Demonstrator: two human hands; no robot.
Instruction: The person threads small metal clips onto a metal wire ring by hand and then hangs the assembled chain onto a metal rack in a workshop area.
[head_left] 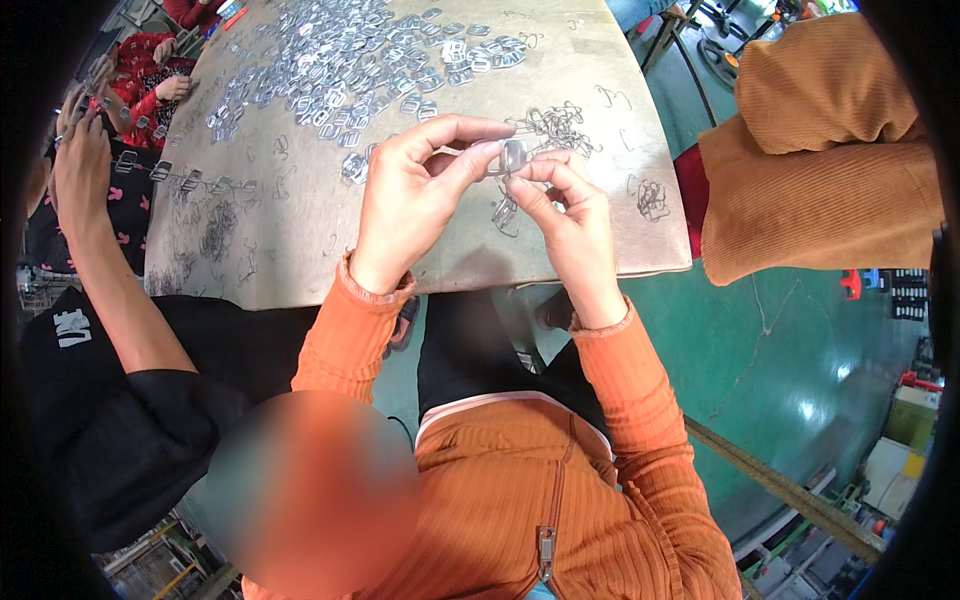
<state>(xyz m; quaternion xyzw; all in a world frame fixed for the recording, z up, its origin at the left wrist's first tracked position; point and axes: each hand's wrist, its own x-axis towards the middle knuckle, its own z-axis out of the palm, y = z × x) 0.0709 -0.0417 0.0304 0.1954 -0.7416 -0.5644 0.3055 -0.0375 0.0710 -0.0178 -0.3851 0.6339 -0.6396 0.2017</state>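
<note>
Holding one metal buckle (514, 156) up over the counter (615, 235), two bare hands are on it! The left hand (405, 190) has its thumb and forefinger gripping it from the left; the right hand (580, 215) pinches at its lower edge, and whether a fine wire sits in there, I can't tell. Beyond them, one big spread of buckles (345, 75), too many and too overlapped to count. Wire clusters? One just past the fingers (560, 130), another near the right edge (653, 201). Over left, one co-worker's raised hand (82, 165), at least four linked buckles (191, 180) strung beside it!
</note>
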